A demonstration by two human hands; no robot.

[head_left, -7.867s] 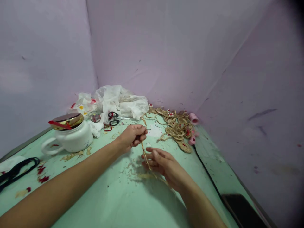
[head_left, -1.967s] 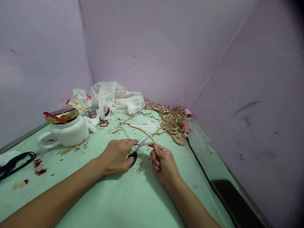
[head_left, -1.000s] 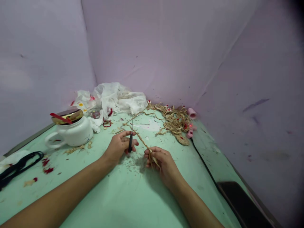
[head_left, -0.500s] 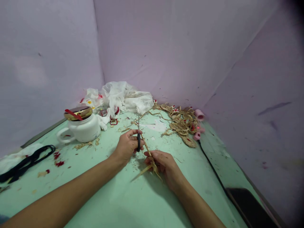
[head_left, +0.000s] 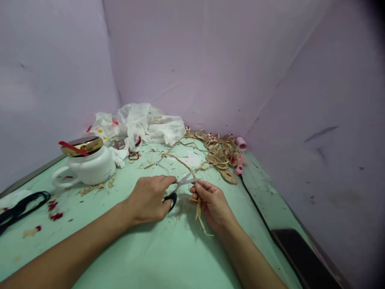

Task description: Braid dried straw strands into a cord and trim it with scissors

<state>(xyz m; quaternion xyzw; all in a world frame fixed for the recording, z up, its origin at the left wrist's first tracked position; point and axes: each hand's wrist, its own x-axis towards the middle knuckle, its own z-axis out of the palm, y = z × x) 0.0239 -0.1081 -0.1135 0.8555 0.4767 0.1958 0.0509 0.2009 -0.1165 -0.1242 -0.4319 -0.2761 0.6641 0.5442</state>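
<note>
My left hand (head_left: 152, 196) is closed on the black handles of a pair of scissors (head_left: 180, 183), whose blades are spread and point right. The blades lie beside a thin braided straw cord (head_left: 184, 163), close to my right fingertips. My right hand (head_left: 212, 202) pinches the near end of that cord. Loose straw strands (head_left: 199, 214) hang below its fingers. From my right hand the cord runs away across the green tabletop (head_left: 144, 249) towards the back.
A white mug (head_left: 90, 166) with a gold lid and red strip stands left, near black cord (head_left: 22, 208). White plastic bags (head_left: 150, 122) lie at the back. Coiled braids (head_left: 221, 156), a pink plug (head_left: 238, 168) with black cable and a dark phone-like object (head_left: 303, 257) are right.
The scissors have turned from upright to pointing right, with their blades now spread at the cord. My left hand has turned and moved lower. The view has shifted slightly right.
</note>
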